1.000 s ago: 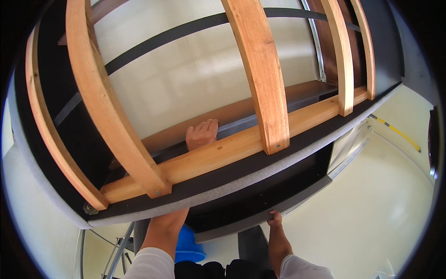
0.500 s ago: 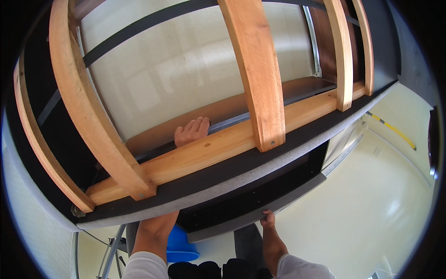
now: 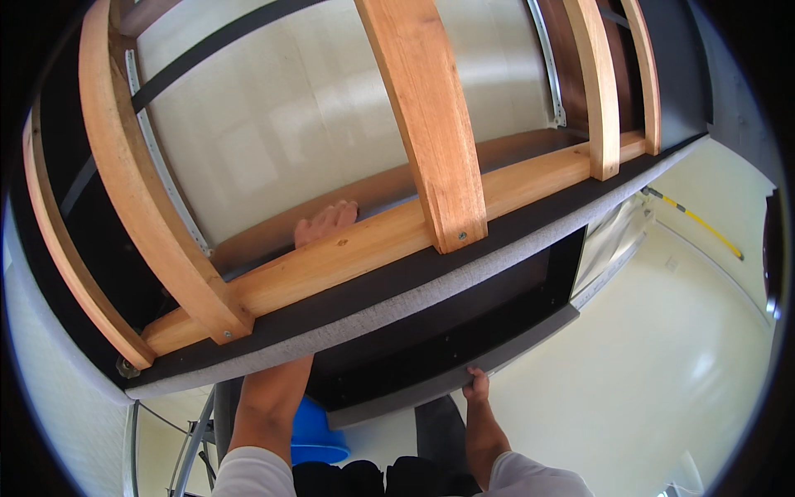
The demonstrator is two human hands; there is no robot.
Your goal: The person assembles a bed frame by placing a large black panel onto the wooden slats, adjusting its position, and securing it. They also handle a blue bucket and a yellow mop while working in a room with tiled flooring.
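A dark drawer [image 3: 451, 389] juts out below the padded front rail of a slatted bed frame. My right hand [image 3: 476, 384] is closed on its front edge from the near side, thumb on top. My left forearm passes under the rail. Inside the frame my left hand [image 3: 325, 224] shows behind the long wooden ledge [image 3: 348, 248], fingers bent over the brown panel [image 3: 397, 189] that seems to be the drawer's back. The ledge hides its palm and thumb.
Wooden slats [image 3: 426, 124] cross above the opening, with metal runners [image 3: 161, 157] at its sides. A blue tub [image 3: 315, 435] stands on the floor below the drawer's left end. A yellow pole [image 3: 704, 219] lies at the right, and metal tubing [image 3: 199, 431] stands at lower left.
More of the drawer's inside shows below the front rail; it sits slightly farther out. The bed frame has shifted up and left in view. Both hands keep their places on the drawer.
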